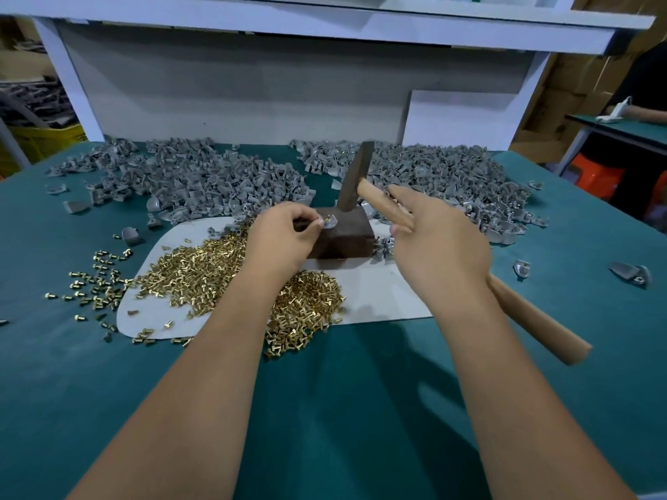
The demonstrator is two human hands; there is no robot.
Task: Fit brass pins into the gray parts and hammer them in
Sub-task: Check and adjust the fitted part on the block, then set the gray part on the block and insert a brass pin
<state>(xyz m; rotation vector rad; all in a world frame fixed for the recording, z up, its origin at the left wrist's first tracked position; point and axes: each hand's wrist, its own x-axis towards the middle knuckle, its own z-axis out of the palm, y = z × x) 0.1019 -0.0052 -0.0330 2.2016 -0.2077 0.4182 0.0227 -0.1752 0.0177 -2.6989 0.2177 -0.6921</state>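
Note:
A dark metal block (343,238) stands on a white sheet (379,294) in the middle of the green table. On its top lies a gray part (330,222) with a brass pin standing in it. My left hand (285,240) pinches that part at the block's left edge. My right hand (433,243) grips a hammer by its wooden handle (534,319). The dark hammer head (355,176) hangs tilted just above the block's back right. A heap of loose brass pins (202,272) lies on the sheet under my left forearm.
Two big piles of gray parts (202,178) (444,175) cover the back of the table. Stray pins (94,279) and single gray parts (630,273) lie left and right. A white shelf frame (252,84) rises behind. A person's arm (646,111) rests on another table, far right.

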